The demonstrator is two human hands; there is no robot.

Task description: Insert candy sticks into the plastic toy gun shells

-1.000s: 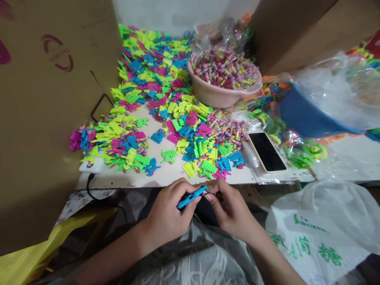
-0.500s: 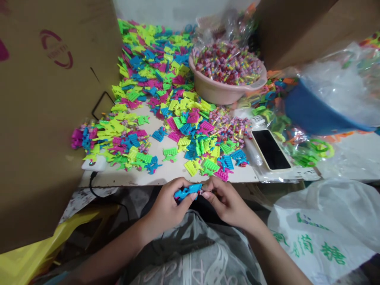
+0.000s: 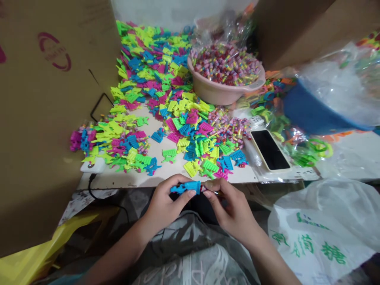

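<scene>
My left hand (image 3: 166, 204) is closed on a small blue plastic toy piece (image 3: 186, 187), held just below the front edge of the white table (image 3: 166, 176). My right hand (image 3: 230, 208) pinches a thin small tube (image 3: 212, 192) against the right end of the blue piece. Both hands hover over my lap. On the table lies a wide heap of green, yellow, pink and blue plastic pieces (image 3: 154, 79), and loose small candy tubes (image 3: 228, 128).
A pink basin (image 3: 219, 93) full of small candy tubes stands at the back. A phone (image 3: 269, 149) lies right of the pile. A blue tub (image 3: 311, 114) under clear plastic sits at right. Cardboard walls (image 3: 44, 118) stand left and behind. A white printed bag (image 3: 320, 229) hangs at lower right.
Both hands rose slightly toward the table edge. The blue piece turned from tilted to nearly level, and my right fingers moved in against its end.
</scene>
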